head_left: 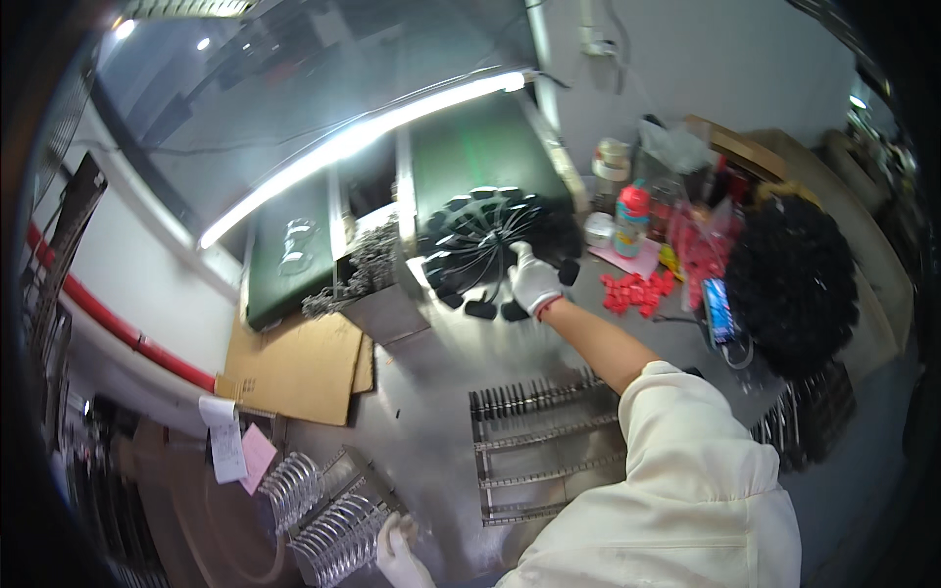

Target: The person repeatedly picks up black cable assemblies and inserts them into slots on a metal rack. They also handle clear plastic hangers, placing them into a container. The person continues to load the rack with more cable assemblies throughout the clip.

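Note:
My right hand (534, 281), in a white glove, reaches over a round fan of black flat-headed pieces (480, 310) with thin pale stems meeting at the middle. Its fingers are drawn together at the stems' inner ends; what they pinch is too small to make out. Low in the view, my left hand (400, 555), also gloved, is beside a metal rack (338, 534) holding rows of shiny curved pieces. Its fingers are slightly apart, with nothing visible between them. Below my right forearm lies a slotted metal frame (549, 446) with dark pins along its far bar.
A metal bin (384, 312) of thin grey parts stands left of the fan, by flat cardboard (294, 367). To the right are red pieces (637, 292), a bottle (630, 220), a lit phone (718, 311) and a large black bristly bundle (792, 279). A light tube (353, 140) crosses above.

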A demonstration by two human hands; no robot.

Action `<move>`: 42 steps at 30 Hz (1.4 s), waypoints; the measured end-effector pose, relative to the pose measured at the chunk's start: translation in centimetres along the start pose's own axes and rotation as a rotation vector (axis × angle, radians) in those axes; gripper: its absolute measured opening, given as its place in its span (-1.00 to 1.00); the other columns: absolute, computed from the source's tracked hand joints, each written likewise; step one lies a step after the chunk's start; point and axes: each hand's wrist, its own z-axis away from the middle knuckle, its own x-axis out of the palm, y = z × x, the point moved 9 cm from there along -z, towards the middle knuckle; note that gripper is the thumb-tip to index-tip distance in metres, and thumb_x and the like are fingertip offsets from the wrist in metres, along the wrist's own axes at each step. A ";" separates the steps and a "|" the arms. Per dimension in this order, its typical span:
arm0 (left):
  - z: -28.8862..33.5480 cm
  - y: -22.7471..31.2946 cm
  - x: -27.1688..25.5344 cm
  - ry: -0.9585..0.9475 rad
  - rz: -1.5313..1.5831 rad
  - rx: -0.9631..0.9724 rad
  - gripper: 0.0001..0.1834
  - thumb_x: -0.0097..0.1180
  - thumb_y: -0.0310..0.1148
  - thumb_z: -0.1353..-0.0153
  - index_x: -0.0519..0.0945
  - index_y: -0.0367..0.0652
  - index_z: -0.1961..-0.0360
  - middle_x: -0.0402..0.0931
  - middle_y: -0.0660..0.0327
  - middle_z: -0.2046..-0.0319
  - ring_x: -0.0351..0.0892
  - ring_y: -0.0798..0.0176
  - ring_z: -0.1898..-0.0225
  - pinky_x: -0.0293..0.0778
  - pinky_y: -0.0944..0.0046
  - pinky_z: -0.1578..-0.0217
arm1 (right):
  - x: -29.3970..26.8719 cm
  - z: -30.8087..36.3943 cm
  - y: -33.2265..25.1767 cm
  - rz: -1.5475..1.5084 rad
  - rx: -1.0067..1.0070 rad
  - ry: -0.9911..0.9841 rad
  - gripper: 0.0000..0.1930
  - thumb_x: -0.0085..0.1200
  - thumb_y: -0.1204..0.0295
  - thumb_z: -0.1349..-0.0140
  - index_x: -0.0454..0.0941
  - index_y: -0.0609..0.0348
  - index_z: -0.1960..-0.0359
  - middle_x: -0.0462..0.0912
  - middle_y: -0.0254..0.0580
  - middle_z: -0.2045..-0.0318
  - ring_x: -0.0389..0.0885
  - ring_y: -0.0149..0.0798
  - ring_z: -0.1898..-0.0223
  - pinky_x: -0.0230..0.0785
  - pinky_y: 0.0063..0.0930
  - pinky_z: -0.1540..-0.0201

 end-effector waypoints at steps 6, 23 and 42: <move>-10.1 3.6 13.2 -0.307 0.350 0.327 -0.49 0.06 -0.44 -0.45 0.34 -0.34 -0.36 0.50 0.01 -0.20 0.55 0.12 -0.17 0.51 0.13 -0.15 | -10.8 20.4 -10.3 0.252 -0.637 -0.024 -0.66 0.03 0.38 -0.28 0.63 0.29 -0.02 0.69 0.01 0.11 0.71 -0.11 0.15 0.57 -0.26 0.14; 8.7 19.6 25.1 -1.550 0.789 0.163 -0.04 0.40 -0.52 -0.01 0.18 -0.07 -0.44 0.40 0.17 -0.10 0.55 0.10 -0.03 0.56 0.05 -0.08 | -22.4 30.7 -6.8 -1.166 0.316 -0.221 -0.79 0.37 0.39 -0.27 0.66 0.27 0.40 0.70 -0.18 0.50 0.58 -0.47 0.59 0.42 -0.56 0.55; 2.2 20.8 33.7 -1.191 0.957 0.015 -0.35 0.17 -0.51 -0.21 0.33 0.01 -0.35 0.53 -0.06 -0.06 0.61 -0.11 -0.08 0.64 -0.06 -0.01 | -47.8 17.8 30.4 0.257 0.653 0.723 -0.63 0.33 0.27 -0.15 0.63 0.04 0.01 0.68 -0.01 0.05 0.68 0.10 -0.02 0.54 -0.05 -0.09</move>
